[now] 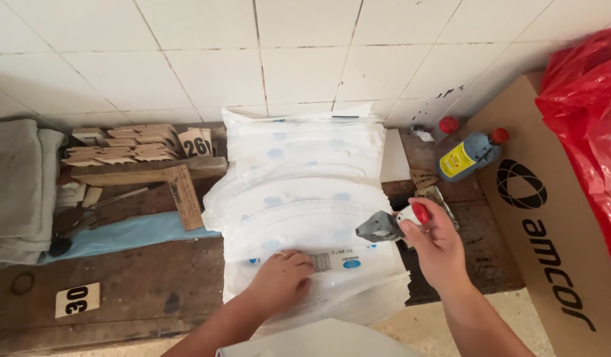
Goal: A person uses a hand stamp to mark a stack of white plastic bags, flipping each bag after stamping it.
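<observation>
A fanned stack of white, glossy plastic bags (305,198) with pale blue oval marks lies on the dark, worn wooden table (120,277), reaching from the tiled wall to the near edge. The bags overlap like shingles, each showing a curved strip; the nearest one carries a small printed label and a brighter blue oval. The left hand (279,277) presses flat on this nearest bag, fingers (299,261) spread and curled lightly down (a ring shows on one finger). The right hand (437,244) hovers over the stack's right edge, its fingers closed around a small grey stamp with a white body and red knob (391,223), held just above the bags. Beyond it lies a grey bottle with yellow label and red cap (471,153).
</observation>
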